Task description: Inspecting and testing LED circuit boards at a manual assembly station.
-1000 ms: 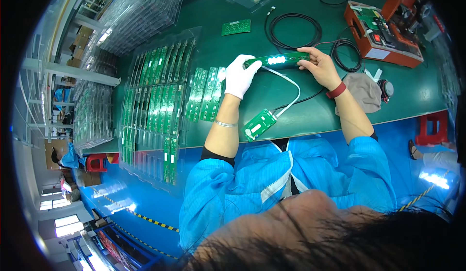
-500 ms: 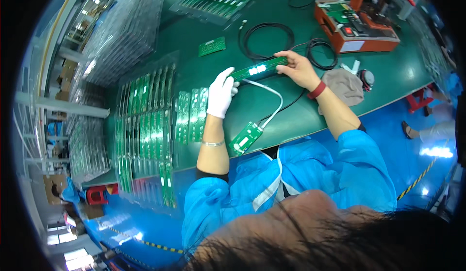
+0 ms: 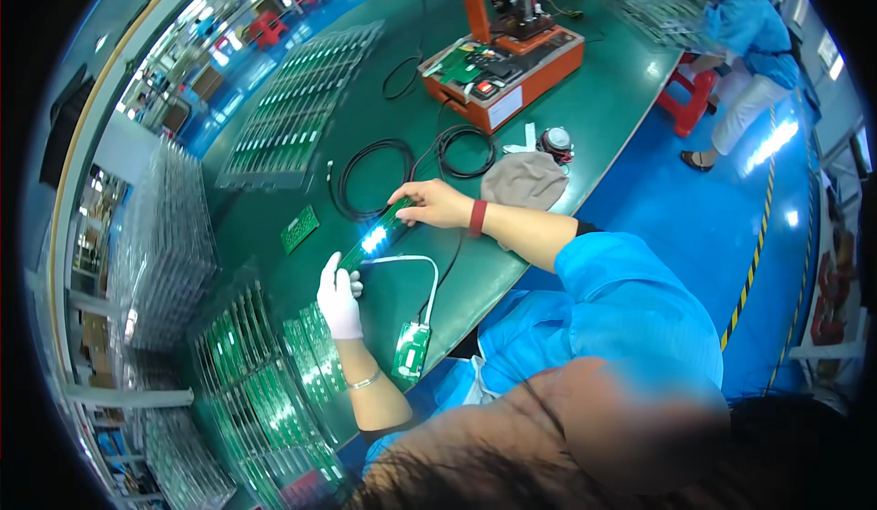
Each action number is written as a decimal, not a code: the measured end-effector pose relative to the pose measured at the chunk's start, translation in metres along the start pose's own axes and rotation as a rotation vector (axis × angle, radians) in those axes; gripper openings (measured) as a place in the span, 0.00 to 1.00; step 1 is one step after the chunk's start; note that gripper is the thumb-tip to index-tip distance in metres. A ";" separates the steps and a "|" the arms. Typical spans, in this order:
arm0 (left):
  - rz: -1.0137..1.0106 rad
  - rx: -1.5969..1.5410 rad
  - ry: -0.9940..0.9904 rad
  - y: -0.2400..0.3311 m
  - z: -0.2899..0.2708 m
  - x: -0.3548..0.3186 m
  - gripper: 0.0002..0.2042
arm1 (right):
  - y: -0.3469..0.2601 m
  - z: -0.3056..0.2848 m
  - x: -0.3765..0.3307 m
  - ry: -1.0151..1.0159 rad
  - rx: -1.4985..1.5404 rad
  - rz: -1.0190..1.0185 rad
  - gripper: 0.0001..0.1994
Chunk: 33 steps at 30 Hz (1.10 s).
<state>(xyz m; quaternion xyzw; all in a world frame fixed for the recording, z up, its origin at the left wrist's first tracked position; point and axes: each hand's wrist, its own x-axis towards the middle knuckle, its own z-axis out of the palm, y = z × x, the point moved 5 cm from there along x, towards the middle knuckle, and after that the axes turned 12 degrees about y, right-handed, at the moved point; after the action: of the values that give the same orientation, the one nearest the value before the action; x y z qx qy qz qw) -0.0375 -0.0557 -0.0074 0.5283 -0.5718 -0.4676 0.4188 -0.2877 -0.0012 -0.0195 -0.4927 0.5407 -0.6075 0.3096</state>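
A narrow green circuit board with lit white digits (image 3: 375,238) is held up over the table, slanting between my hands. My left hand (image 3: 340,300), in a white glove, grips its near end. My bare right hand (image 3: 435,205) pinches its far end between thumb and fingers, a red band on that wrist. From the lit board a white cable (image 3: 427,265) runs to a small green circuit board (image 3: 411,351) lying near the table's front edge. Beyond my left hand lies a loose green board (image 3: 300,228).
Trays of boards (image 3: 260,400) and stacked clear trays (image 3: 160,245) stand at left, another board tray (image 3: 292,108) farther back. Coiled black cable (image 3: 345,185), a grey-brown cloth (image 3: 523,181) and an orange press fixture (image 3: 521,71) are on the table (image 3: 603,135). A co-worker (image 3: 754,39) is at the far right.
The view has swung to the right, bringing the co-worker and more of the press fixture in. Both hands keep hold of the lit board, which appears more steeply slanted.
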 end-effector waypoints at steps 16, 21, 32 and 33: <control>0.048 0.053 0.022 -0.004 -0.006 -0.001 0.18 | 0.005 0.005 0.001 0.002 0.043 0.025 0.11; 0.023 -0.057 0.023 -0.007 -0.010 0.000 0.16 | 0.007 0.009 0.002 -0.010 0.128 0.064 0.13; 0.040 -0.050 0.036 -0.007 -0.009 0.000 0.17 | 0.004 0.008 0.000 -0.060 0.146 0.143 0.14; 0.055 -0.047 0.034 -0.005 -0.008 0.000 0.17 | 0.003 0.008 0.000 -0.058 0.145 0.141 0.14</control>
<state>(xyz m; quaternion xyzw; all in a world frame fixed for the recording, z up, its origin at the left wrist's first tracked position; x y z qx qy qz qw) -0.0288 -0.0560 -0.0107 0.5103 -0.5677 -0.4602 0.4533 -0.2811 -0.0046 -0.0229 -0.4472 0.5195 -0.6072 0.4017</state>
